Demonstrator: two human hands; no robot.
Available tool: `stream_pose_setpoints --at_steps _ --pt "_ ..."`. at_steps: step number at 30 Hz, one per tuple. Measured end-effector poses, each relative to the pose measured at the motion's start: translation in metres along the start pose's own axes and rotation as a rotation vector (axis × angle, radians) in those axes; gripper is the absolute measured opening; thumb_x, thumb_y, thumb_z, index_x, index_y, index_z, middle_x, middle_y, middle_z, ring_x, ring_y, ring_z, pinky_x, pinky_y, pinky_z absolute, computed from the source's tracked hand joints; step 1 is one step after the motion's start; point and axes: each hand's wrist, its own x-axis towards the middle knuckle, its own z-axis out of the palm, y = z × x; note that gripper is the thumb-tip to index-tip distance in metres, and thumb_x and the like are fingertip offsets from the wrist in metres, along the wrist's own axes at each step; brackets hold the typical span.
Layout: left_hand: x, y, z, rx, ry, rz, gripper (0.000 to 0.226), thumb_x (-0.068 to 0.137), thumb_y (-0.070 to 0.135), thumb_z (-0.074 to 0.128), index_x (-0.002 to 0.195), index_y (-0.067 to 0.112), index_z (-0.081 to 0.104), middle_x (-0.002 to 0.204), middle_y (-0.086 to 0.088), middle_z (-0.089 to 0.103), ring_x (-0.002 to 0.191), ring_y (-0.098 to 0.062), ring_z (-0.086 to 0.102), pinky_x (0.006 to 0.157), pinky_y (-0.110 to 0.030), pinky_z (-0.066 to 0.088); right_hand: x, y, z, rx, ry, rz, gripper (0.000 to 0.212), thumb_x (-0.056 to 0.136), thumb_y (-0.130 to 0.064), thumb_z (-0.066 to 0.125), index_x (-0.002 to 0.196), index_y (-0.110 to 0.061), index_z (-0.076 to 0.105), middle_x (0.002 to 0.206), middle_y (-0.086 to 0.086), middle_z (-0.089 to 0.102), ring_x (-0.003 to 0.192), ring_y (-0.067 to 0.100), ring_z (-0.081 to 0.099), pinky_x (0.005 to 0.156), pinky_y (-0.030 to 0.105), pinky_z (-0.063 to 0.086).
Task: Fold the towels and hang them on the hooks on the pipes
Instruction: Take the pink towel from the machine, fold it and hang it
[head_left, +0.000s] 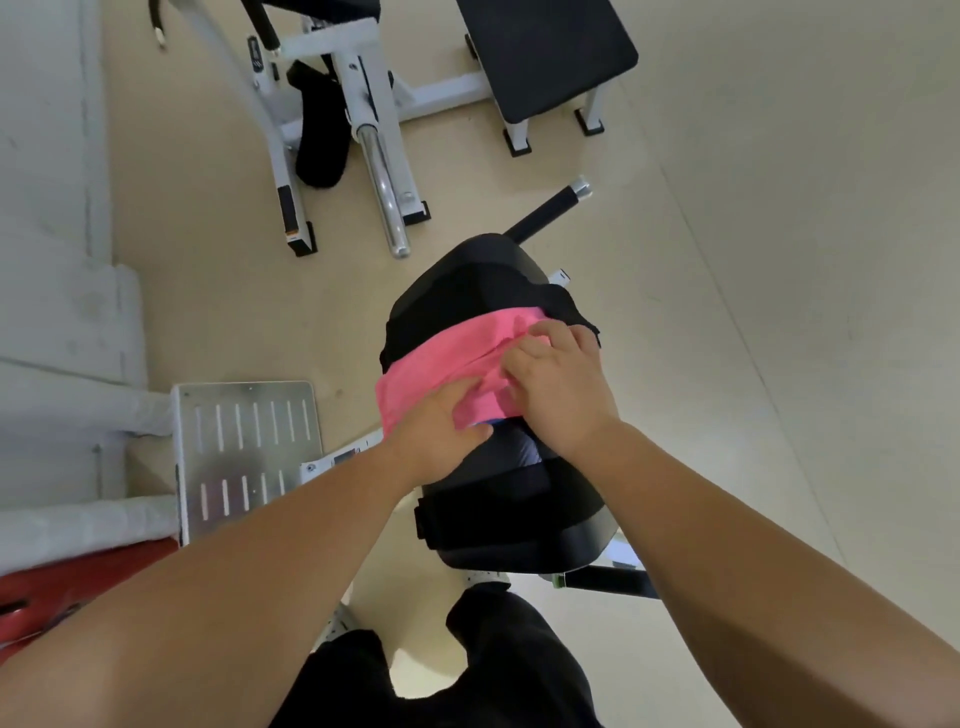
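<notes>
Pink towel across black pad; long axis lower-left to upper-right.

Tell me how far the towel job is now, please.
Done: the pink towel already lies as a folded band across the black padded seat. In hand: left hand presses it, right hand grips its fold. Left: hanging; no hooks in view.
</notes>
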Motion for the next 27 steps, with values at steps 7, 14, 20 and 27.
stream_pose_setpoints --at_steps 7,14,20,27 --pt "-0.047 0.003 -0.049 -0.212 0.226 -0.007 0.009 0.096 0.028 0.066 0.088 0.026 0.069 0.093 -0.003 0.072 0.093 -0.026 0.067 0.085 -0.042 0.056 -0.002 -0.048 -0.043 0.164 0.145 -0.063 0.015 0.088 -0.022 0.064 0.073 -0.022 0.064 0.069 -0.006 0.064 0.087 0.026 0.06 0.103 0.048 0.037" --pt "-0.125 -0.014 -0.121 -0.387 0.424 0.026 0.012 0.097 0.012 0.066 0.086 0.009 0.063 0.075 0.002 0.062 0.064 -0.006 0.052 0.064 -0.021 0.042 0.021 -0.093 -0.099 0.352 0.158 -0.135 0.025 0.095 -0.026 0.057 0.07 -0.025 0.06 0.056 -0.011 0.05 0.053 0.013 0.044 0.07 0.033 0.044" --pt "-0.188 -0.039 -0.164 -0.517 0.529 0.066 0.014 0.095 0.012 0.069 0.082 0.016 0.067 0.07 0.005 0.064 0.066 -0.008 0.056 0.061 -0.019 0.045 0.044 -0.148 -0.146 0.568 0.088 -0.22 0.015 0.096 -0.021 0.057 0.094 -0.021 0.071 0.077 -0.008 0.068 0.07 0.013 0.061 0.067 0.03 0.051" --pt "-0.268 -0.111 -0.151 -0.491 0.555 -0.122 0.016 0.088 0.019 0.078 0.087 0.005 0.072 0.082 -0.009 0.073 0.076 -0.015 0.066 0.081 -0.032 0.052 0.068 -0.225 -0.16 0.937 -0.162 -0.137 0.014 0.092 -0.019 0.067 0.081 -0.012 0.073 0.079 0.006 0.067 0.068 0.006 0.056 0.062 0.021 0.044"
